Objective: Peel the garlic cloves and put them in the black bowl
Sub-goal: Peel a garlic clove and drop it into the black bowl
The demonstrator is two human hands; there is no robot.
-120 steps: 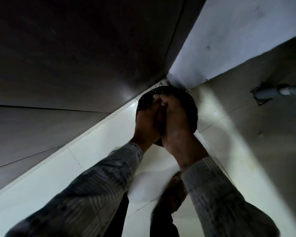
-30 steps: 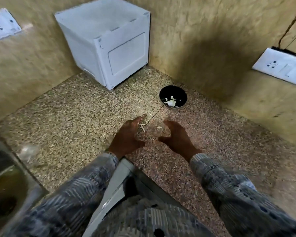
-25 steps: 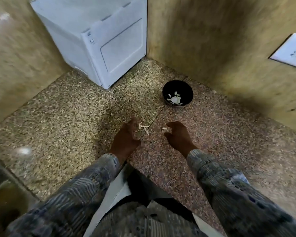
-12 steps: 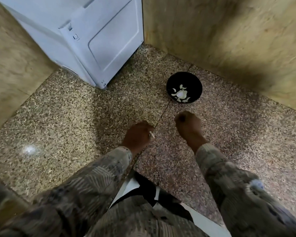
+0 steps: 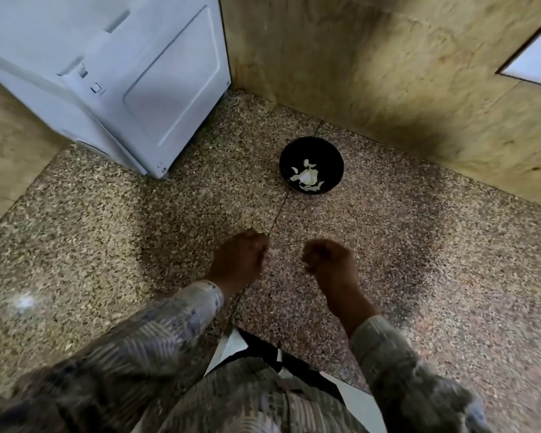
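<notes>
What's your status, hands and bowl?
Left hand, right hand curled, contents unclear. Black bowl ahead, white garlic pieces inside. Nothing between hands and bowl.

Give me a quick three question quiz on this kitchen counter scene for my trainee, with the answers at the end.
1. True or false: the black bowl is empty.
2. Pick one: seen from the person, the white appliance stands A) left of the bowl, B) right of the bowl, C) between the bowl and the hands.
3. Short answer: does the left hand or the right hand touch the bowl?

Key
1. False: white garlic pieces lie in it.
2. A.
3. No: both are over the speckled stone counter, apart from the bowl.
</notes>
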